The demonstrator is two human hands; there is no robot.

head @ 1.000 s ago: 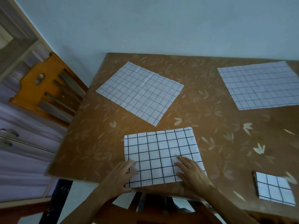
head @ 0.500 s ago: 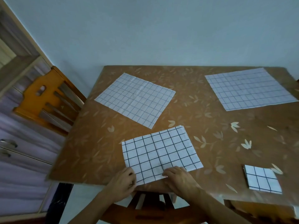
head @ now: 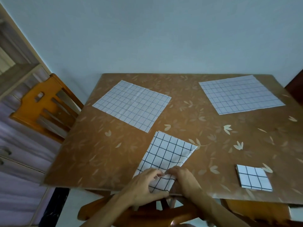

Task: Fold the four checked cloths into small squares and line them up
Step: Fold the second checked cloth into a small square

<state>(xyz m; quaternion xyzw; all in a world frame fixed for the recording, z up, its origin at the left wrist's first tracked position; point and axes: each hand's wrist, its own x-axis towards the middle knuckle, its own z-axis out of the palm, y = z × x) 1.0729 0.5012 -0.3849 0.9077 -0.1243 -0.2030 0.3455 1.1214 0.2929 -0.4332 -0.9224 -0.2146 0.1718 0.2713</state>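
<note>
A half-folded checked cloth (head: 168,153) lies turned at an angle near the table's front edge, its right side curling up. My left hand (head: 144,184) and my right hand (head: 185,179) meet at its near end, each pinching the cloth's edge. A small folded checked square (head: 253,179) rests at the front right. Two unfolded checked cloths lie flat further back: one at the back left (head: 132,104), one at the back right (head: 241,94).
The brown leaf-patterned table (head: 101,153) stands against a pale wall. An orange wooden chair (head: 44,107) stands at its left side, with drawers beyond it. Another wooden chair (head: 147,213) sits under the front edge below my arms.
The near cloth has been turned from lying wide to pointing away, and its right part has lifted. My hands have come together at its near end, and the view has tilted up.
</note>
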